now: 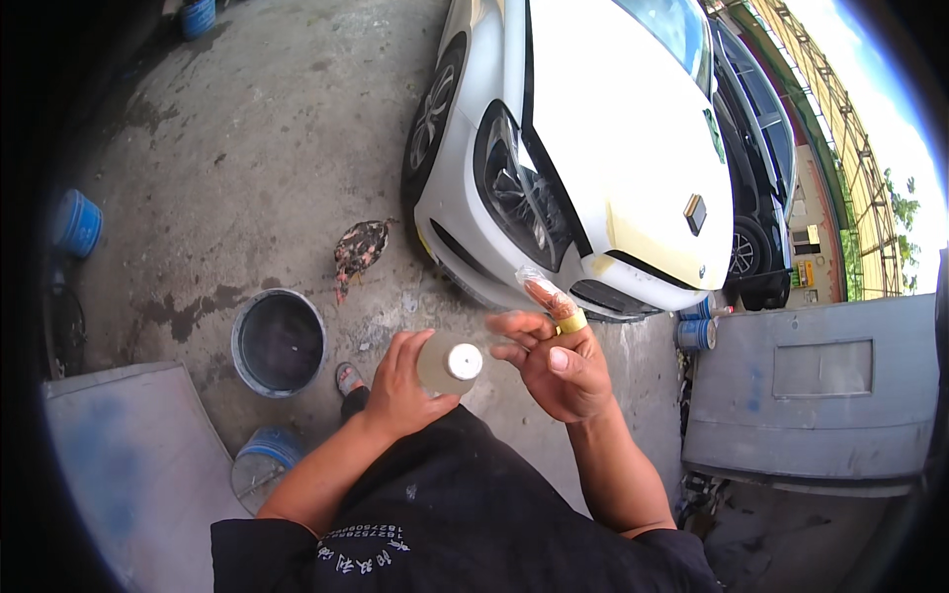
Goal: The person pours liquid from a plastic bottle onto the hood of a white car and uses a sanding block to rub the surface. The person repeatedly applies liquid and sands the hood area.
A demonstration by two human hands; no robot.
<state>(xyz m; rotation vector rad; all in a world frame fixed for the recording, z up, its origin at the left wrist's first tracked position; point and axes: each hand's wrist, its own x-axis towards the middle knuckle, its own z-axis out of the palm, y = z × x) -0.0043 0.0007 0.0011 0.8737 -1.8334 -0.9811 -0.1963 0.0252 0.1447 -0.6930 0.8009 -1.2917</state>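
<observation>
Head view: left fingers [402, 348] grip a white-capped bottle [455, 364]; right fingers [525, 323], just beside it, spread empty. Slackening, that grip could drop it onto the concrete floor [267, 178] below them.

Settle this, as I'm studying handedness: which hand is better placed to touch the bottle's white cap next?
Probably the right hand: it looks empty and is raised beside the white cap, though its plastic-wrapped finger may hinder it. The left hand is busy gripping the bottle.
</observation>
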